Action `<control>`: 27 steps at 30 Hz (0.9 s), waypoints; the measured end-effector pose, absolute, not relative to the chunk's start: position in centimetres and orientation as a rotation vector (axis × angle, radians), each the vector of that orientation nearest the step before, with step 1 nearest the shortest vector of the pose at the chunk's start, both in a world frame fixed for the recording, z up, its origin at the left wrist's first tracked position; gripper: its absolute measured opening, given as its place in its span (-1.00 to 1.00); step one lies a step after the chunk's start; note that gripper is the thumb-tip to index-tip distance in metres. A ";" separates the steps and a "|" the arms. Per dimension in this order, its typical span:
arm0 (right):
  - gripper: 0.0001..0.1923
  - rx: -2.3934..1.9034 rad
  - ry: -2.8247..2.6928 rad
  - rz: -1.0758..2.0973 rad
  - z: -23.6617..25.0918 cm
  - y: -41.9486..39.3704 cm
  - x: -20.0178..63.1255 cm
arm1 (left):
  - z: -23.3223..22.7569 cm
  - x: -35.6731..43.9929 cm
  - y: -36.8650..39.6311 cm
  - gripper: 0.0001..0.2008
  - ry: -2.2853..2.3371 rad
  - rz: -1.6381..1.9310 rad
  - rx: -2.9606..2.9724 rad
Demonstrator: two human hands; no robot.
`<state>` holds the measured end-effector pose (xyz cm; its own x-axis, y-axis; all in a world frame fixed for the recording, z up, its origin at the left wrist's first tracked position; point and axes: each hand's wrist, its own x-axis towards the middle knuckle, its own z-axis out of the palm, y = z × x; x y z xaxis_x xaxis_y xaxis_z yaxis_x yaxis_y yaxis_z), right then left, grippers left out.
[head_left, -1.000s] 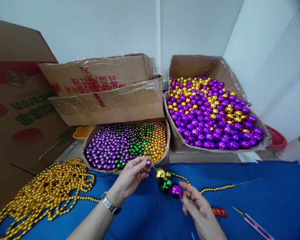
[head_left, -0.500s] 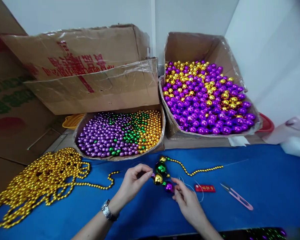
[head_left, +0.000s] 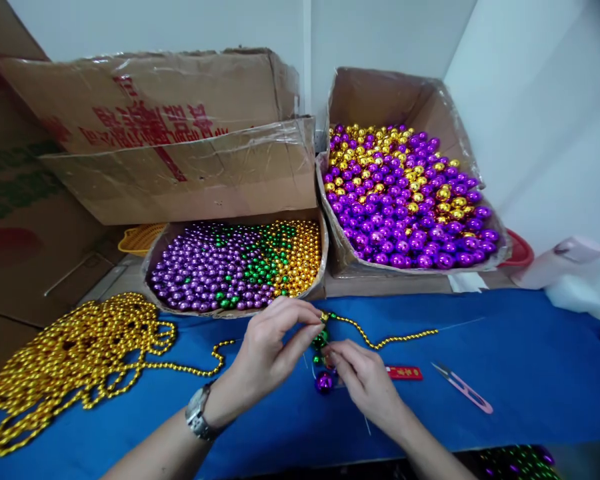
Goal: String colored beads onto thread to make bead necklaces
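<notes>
your left hand (head_left: 270, 343) and right hand (head_left: 363, 377) meet over the blue table (head_left: 505, 353), just in front of the low box of small beads (head_left: 240, 267). the bead cluster (head_left: 323, 357) sits between the two grips: a green ball shows just under your left fingertips, and a purple ball hangs at the bottom, beside your right thumb. your left grip is narrow, fingertips pinched at the top of the cluster where the gold bead strand (head_left: 385, 340) joins it. your right grip is also narrow, fingers curled against the cluster's right side; what exactly it pinches is hidden. the strand trails off to the right across the table. a heap of gold bead chain (head_left: 75, 360) lies well to the left, and a red tag (head_left: 405, 373) and pink snips (head_left: 463, 388) lie to the right of your right hand.
</notes>
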<state>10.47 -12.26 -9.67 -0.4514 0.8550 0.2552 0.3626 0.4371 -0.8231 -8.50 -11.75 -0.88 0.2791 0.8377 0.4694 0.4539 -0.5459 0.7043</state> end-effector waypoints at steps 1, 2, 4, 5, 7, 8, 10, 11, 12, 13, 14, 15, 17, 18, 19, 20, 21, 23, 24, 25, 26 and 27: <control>-0.77 -1.038 -1.994 0.920 -9.4 -12.2 10.7 | -1.0 -8.4 -11.7 -0.92 1.176 1.209 2.018; -0.78 -1.056 -1.977 0.925 -8.9 -12.1 10.9 | -1.4 -8.3 -11.7 -0.89 1.176 1.227 1.894; -0.78 -1.089 -1.941 0.956 -7.5 -11.8 11.5 | -2.6 -7.9 -11.7 -0.77 1.122 1.203 1.659; -0.78 -1.103 -1.926 0.971 -6.7 -11.7 11.8 | -3.5 -7.6 -11.7 -0.70 1.077 1.153 1.594; -0.77 -1.103 -1.915 0.987 -5.0 -11.5 12.1 | -5.4 -6.7 -11.7 -0.61 0.990 1.019 1.606; -0.77 -1.087 -1.911 0.998 -4.1 -11.4 12.2 | -6.4 -6.3 -11.6 -0.59 0.967 0.947 1.662; -0.77 -1.054 -1.842 1.067 -2.6 -11.5 12.3 | -8.0 -5.3 -11.5 -0.52 0.949 0.824 1.806; -0.76 -1.034 -1.764 1.119 -1.8 -11.7 12.4 | -8.7 -4.9 -11.5 -0.50 0.947 0.773 1.884; -0.76 -1.006 -1.658 1.159 -1.1 -11.8 12.6 | -9.4 -4.5 -11.4 -0.49 0.945 0.721 1.964; -0.76 -0.970 -1.540 1.181 -0.3 -12.0 12.8 | -9.9 -4.1 -11.4 -0.49 0.949 0.671 2.043; -0.77 -0.928 -1.431 1.190 0.5 -12.2 13.2 | -10.5 -3.9 -11.4 -0.50 0.959 0.629 2.118; -0.78 -0.882 -1.339 1.184 1.2 -12.2 13.7 | -11.0 -3.7 -11.3 -0.53 0.973 0.589 2.187; -0.82 -0.808 -1.213 1.141 2.5 -12.2 14.9 | -12.1 -3.5 -11.2 -0.56 1.005 0.526 2.295; -0.83 -0.794 -1.170 1.116 2.9 -12.1 15.7 | -12.6 -3.5 -11.2 -0.56 1.023 0.506 2.337; -0.84 -0.783 -1.127 1.080 3.2 -11.8 16.5 | -13.0 -3.6 -11.1 -0.56 1.042 0.499 2.373; -0.85 -0.776 -1.083 1.034 3.4 -11.5 17.4 | -13.4 -3.7 -11.0 -0.58 1.063 0.499 2.407; -0.86 -0.769 -1.039 0.979 3.3 -11.1 18.4 | -13.6 -3.9 -10.8 -0.60 1.092 0.504 2.443; -0.89 -0.756 -0.971 0.882 2.9 -10.3 20.2 | -13.7 -4.5 -10.5 -0.65 1.141 0.498 2.547; -0.90 -0.754 -0.945 0.849 2.5 -9.9 21.0 | -13.6 -4.8 -10.3 -0.68 1.158 0.483 2.615; -0.91 -0.756 -0.924 0.828 2.1 -9.6 21.7 | -13.4 -5.2 -10.1 -0.69 1.170 0.462 2.693; -0.90 -0.767 -0.905 0.823 1.7 -9.3 22.3 | -13.2 -5.7 -9.9 -0.68 1.180 0.430 2.775; -0.88 -0.780 -0.889 0.827 1.2 -9.1 22.9 | -12.9 -6.1 -9.7 -0.65 1.194 0.398 2.857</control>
